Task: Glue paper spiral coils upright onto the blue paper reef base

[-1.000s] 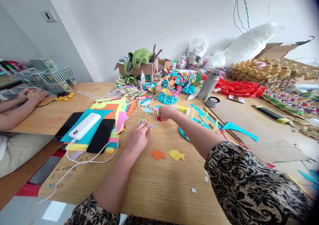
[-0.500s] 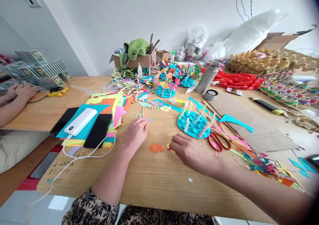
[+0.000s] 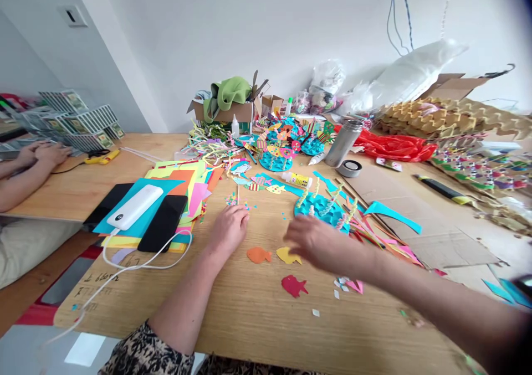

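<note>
My left hand [image 3: 229, 230] rests on the table, its fingers closed around the lower end of a thin pale stick [image 3: 238, 194] beside a scatter of small confetti [image 3: 246, 204]. In front of it lies an orange paper fish [image 3: 258, 255]. My right hand [image 3: 311, 241], slightly blurred, hovers with loosely stretched fingers and nothing visible in them. Just below those fingers is a yellow paper fish [image 3: 287, 255], and nearer me a red paper fish [image 3: 294, 286]. A blue egg-carton base with fuzzy stems [image 3: 318, 203] stands behind the right hand, partly covered by it.
Coloured paper sheets, a power bank [image 3: 135, 207] and a black phone [image 3: 163, 222] lie at left. A glue bottle [image 3: 297, 180], a steel flask [image 3: 344, 142], finished paper fish and cardboard [image 3: 428, 220] fill the back and right. Another person's hands [image 3: 50, 153] rest at far left.
My right hand has lifted off the yellow fish, which now shows fully. The red fish and some white scraps have come into sight, while the right arm now hides the red scissors.
</note>
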Demonstrator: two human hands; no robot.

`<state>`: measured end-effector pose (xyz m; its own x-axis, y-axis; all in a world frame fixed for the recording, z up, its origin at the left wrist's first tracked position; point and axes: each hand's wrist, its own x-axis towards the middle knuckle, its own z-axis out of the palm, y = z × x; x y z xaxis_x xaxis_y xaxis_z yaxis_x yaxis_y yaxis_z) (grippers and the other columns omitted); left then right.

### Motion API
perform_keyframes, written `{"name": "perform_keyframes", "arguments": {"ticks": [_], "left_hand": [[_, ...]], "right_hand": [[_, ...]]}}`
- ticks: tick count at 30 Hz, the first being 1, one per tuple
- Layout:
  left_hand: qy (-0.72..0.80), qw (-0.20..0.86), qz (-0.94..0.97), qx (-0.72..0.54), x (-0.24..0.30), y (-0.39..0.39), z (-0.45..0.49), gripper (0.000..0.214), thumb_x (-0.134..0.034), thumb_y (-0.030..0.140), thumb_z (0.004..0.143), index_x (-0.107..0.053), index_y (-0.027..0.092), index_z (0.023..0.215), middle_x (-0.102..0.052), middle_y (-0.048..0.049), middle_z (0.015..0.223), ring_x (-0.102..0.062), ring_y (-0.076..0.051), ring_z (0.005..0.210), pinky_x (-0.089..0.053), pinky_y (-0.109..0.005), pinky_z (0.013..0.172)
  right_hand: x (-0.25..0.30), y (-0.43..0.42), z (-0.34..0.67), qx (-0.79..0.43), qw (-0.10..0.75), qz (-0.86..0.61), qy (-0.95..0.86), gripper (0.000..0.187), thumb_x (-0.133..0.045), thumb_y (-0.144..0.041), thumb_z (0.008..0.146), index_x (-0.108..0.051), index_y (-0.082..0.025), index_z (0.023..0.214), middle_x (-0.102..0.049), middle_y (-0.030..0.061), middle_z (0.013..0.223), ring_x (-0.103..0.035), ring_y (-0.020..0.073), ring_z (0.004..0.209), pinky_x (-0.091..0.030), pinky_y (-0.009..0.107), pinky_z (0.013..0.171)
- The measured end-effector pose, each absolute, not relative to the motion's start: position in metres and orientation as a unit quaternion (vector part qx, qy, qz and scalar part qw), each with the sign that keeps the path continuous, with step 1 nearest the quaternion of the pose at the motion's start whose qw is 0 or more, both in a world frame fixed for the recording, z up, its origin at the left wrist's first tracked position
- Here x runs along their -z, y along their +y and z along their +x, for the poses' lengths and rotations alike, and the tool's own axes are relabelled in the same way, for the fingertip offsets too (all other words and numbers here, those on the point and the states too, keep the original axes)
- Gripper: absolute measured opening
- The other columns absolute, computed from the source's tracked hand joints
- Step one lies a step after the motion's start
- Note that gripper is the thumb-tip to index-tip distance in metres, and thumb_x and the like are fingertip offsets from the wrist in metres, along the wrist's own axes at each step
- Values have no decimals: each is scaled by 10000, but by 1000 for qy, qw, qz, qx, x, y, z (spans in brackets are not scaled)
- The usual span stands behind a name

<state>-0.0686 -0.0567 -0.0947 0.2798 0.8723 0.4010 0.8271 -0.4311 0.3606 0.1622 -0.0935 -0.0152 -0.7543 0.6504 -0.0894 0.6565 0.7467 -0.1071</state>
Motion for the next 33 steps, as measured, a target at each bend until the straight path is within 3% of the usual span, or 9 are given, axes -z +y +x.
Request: {"name": "perform_keyframes", "arguments": {"ticks": [5, 9, 15, 17, 23, 28, 33], "left_hand": [[535, 25, 801, -268, 95, -57, -70, 209, -514, 132, 846, -691, 171, 950, -700, -79, 1038, -623, -213, 1009, -489, -367, 930], [532, 11, 803, -269, 96, -56, -72, 221, -496, 140, 863, -684, 164, 974, -701, -77, 1044, -621, -218, 1013, -489, -373, 927], [535, -1, 798, -276, 98, -53, -75, 191, -516, 154, 860, -687, 178, 941, -703, -70, 1037, -628, -208, 989, -493, -370, 929], [538, 4, 797, -276, 98, -53, -75, 187, -517, 155, 860, -685, 179, 939, -703, -74, 1031, -630, -207, 986, -498, -368, 921], [543, 23, 793, -274, 94, -54, -74, 195, -507, 148, 861, -687, 173, 932, -699, -84, 1048, -623, -217, 1016, -493, -379, 926], [540, 50, 791, -281, 92, -55, -73, 210, -509, 156, 860, -685, 181, 972, -692, -82, 1076, -623, -211, 1017, -493, -372, 924], [489, 85, 824, -275, 92, -59, -67, 332, -489, -2, 761, -692, 158, 970, -690, -78, 1091, -613, -192, 1038, -481, -340, 957]], "right_hand": [[3, 24, 138, 61, 117, 460, 878, 295, -647, -233, 804, -640, -165, 1091, -664, 83, 1082, -593, 217, 1017, -438, 273, 803], [27, 76, 124, 45, 158, 489, 857, 342, -699, -206, 749, -645, -118, 1074, -658, 124, 1078, -611, 261, 1003, -466, 300, 779], [55, 101, 124, 37, 221, 489, 843, 297, -566, -317, 888, -577, -138, 1125, -609, 81, 1117, -607, 192, 958, -510, 391, 816], [54, 105, 123, 36, 239, 486, 840, 281, -578, -320, 880, -593, -137, 1092, -628, 68, 1068, -617, 182, 917, -517, 387, 794], [36, 92, 116, 19, 228, 470, 853, 289, -706, -207, 709, -680, -111, 980, -691, 106, 984, -633, 251, 950, -469, 299, 754], [31, 26, 109, 4, 162, 435, 886, 230, -589, -171, 790, -667, -140, 1004, -676, 125, 1022, -636, 249, 957, -470, 282, 723], [48, -40, 107, -19, 126, 392, 911, 290, -410, -101, 876, -628, -119, 1066, -641, 165, 1013, -634, 252, 920, -488, 301, 683]]}}
